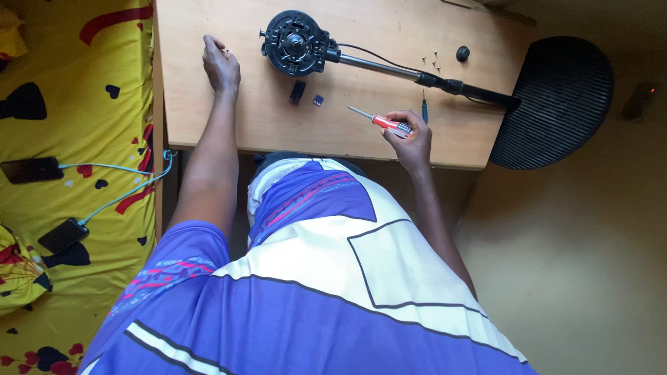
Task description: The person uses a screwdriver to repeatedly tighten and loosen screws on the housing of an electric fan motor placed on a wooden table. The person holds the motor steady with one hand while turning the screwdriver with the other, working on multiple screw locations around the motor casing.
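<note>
On the wooden table (208, 132), right hand (411, 141) fingers gripping a red-handled screwdriver (381, 123); left hand (221, 67) fingers curled, empty-looking.

left fingertips (212, 43) hidden, screws (432, 61) tiny

Table (208, 132) top centre, person's torso near it. Fan motor head (295, 43) far centre on table, its pole (396, 68) running right to the base (556, 104), which sits off the table's right edge. Two small parts (306, 96) just near side of the motor head. Screws (432, 61) and a knob (463, 53) far right, beyond the pole. Left hand (221, 66) on table, left of motor head. Right hand (410, 135) at near edge, holding screwdriver (379, 121); a loose bit (424, 107) just beyond it. Bed (76, 83) left of table, two phones (31, 170) on it, cables (118, 180) running toward the table.
</note>
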